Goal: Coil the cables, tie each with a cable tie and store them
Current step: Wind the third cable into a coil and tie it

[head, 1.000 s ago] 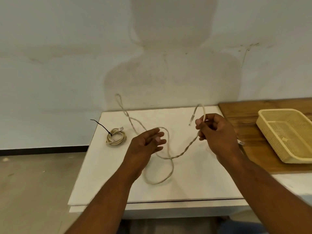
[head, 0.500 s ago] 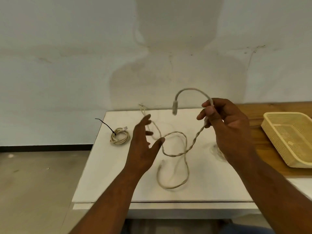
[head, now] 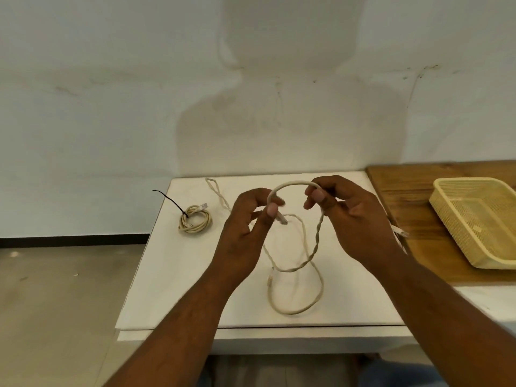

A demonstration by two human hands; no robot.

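One beige cable (head: 293, 182), pinched by left hand (head: 245, 219), right hand (head: 354, 216)

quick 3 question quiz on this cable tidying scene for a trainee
1. True or false: the coiled cable on the white table already carries a black cable tie.
2. The yellow basket stands: A on the wooden surface; B on the floor; C beside the coiled cable.
3. The left hand and right hand both pinch the loose cable. Which one holds it nearer its plug?
Key: 1 true; 2 A; 3 the left hand.
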